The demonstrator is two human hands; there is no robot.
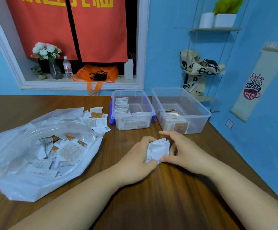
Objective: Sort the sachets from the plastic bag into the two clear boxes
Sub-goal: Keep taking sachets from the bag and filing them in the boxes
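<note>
A small stack of white sachets (159, 151) stands on edge on the wooden table (151, 196), held between both hands. My left hand (135, 161) grips its left side and my right hand (183, 150) pinches its right side, thumb at the lower corner. The open plastic bag (18, 163) lies at the left with several white and orange sachets (68, 151) inside. Behind the hands stand two clear boxes: the left box (149, 112) holds a row of white sachets, the right box (201, 112) holds orange-printed ones.
Loose sachets (98, 120) lie on the table beside the bag's far edge. A blue lid (111, 113) shows under the left box. The blue wall and a window ledge with an orange bag (96, 74) are behind the table.
</note>
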